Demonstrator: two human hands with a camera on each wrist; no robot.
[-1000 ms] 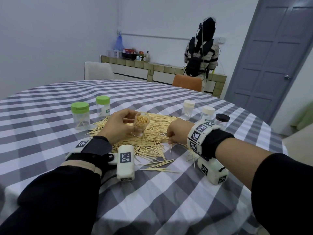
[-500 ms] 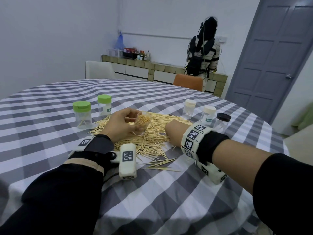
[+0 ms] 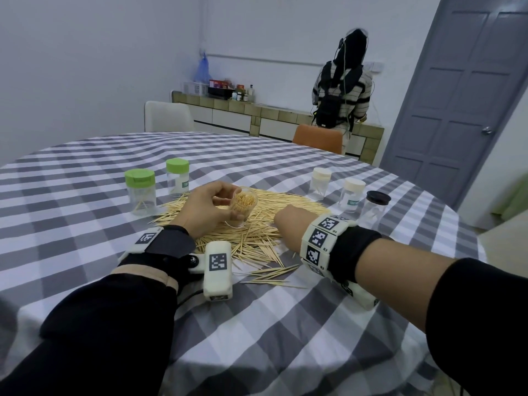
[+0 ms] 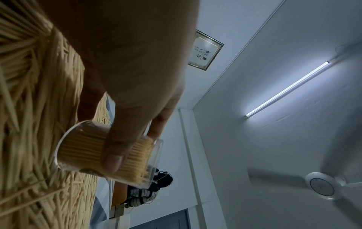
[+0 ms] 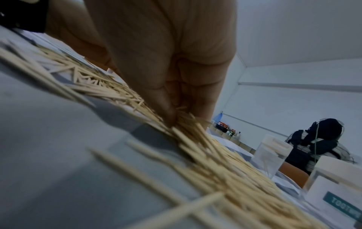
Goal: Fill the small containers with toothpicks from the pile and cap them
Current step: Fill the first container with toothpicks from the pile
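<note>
— Wooden toothpicks point(image 3: 251, 221) lie heaped mid-table on the checked cloth point(image 3: 85, 224). See the left hand point(image 3: 204, 210)?
— Yes, curled round an uncapped clear container point(image 3: 243, 205), tilted, packed with sticks, just above the pile.
— And the right hand point(image 3: 288, 221)?
— Down on the heap's near edge, fingertips point(image 5: 168, 114) pinching a cluster of sticks. Capped jars point(image 3: 350, 194) stand beyond it.

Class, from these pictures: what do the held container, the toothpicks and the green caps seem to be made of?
Held container: probably clear glossy plastic; the sticks show through its wall.
Toothpicks: likely pale, matte wood or bamboo; thin pointed sticks.
Green caps: apparently opaque, smooth moulded plastic.
</note>
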